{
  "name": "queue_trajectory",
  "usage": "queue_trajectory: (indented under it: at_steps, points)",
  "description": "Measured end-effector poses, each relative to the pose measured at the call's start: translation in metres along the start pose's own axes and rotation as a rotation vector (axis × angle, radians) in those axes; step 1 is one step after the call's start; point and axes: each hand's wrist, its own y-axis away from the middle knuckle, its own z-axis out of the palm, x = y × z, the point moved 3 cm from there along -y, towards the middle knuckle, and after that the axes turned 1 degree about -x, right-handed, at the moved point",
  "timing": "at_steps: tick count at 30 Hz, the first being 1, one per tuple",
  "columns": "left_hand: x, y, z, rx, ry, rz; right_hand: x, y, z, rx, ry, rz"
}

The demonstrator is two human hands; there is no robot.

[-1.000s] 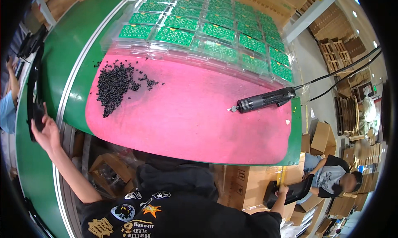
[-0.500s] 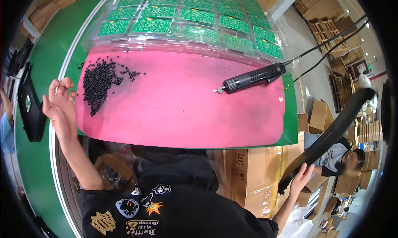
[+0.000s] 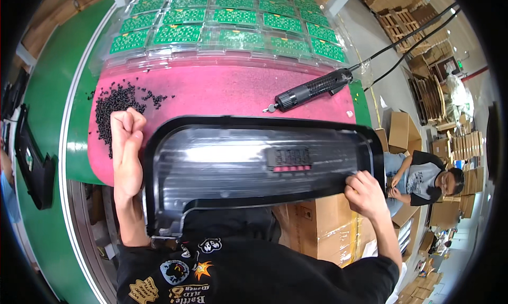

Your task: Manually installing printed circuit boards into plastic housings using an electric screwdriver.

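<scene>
A shallow black plastic housing [image 3: 238, 169], glossy inside with a raised rim, is tilted over the front of the pink mat [image 3: 211, 87]. Pink shows through a row of small slots in it. My right hand [image 3: 369, 195] is closed on its lower right edge, knuckles inside the rim. Beside its left end my left hand [image 3: 128, 156] is raised with the fingers curled in and the thumb against them; whether anything is inside cannot be seen. Just behind the left hand lies a pile of small black screws [image 3: 114, 105], partly hidden by it.
A black electric screwdriver [image 3: 312, 89] lies at the mat's back right, cables trailing off right. Clear trays of green circuit boards [image 3: 233, 17] stand along the back. Another black housing [image 3: 34, 164] lies at far left. Cardboard boxes [image 3: 333, 227] and a seated person [image 3: 426, 177] are on the right.
The black housing has swung from my right side to in front of me, its inside now showing. My left hand has moved right and its fingers have curled closed.
</scene>
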Motion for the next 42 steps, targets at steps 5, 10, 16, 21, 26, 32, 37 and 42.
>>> queue_trajectory:
  at_steps: [5,10,16,21,26,32,37,42]
  points:
    - [0.0,0.012,-0.017,-0.021,-0.02,0.058,0.037,-0.088,-0.037,0.119,-0.253,-0.013]
    - [-0.005,0.006,-0.015,-0.105,-0.007,0.093,0.126,-0.157,-0.039,0.427,0.007,0.216]
    - [-0.014,0.016,-0.03,0.224,0.016,0.191,0.203,-0.215,-0.019,0.121,-0.097,0.374]
    - [-0.014,0.014,-0.032,0.247,0.019,0.165,0.212,-0.231,-0.014,-0.031,-0.18,0.378]
    - [-0.006,0.011,-0.028,0.166,-0.061,0.12,0.19,-0.219,-0.038,0.326,-0.13,0.361]
    - [0.054,-0.013,-0.003,-0.011,-0.511,0.243,0.074,-0.21,-0.082,0.778,-0.978,0.194]
    - [0.101,-0.039,0.078,-0.414,-0.382,0.355,-0.007,-0.197,-0.09,0.703,-1.617,0.087]
    - [0.089,-0.05,0.099,-0.462,-0.204,0.318,-0.009,-0.171,-0.069,0.887,-1.41,0.001]
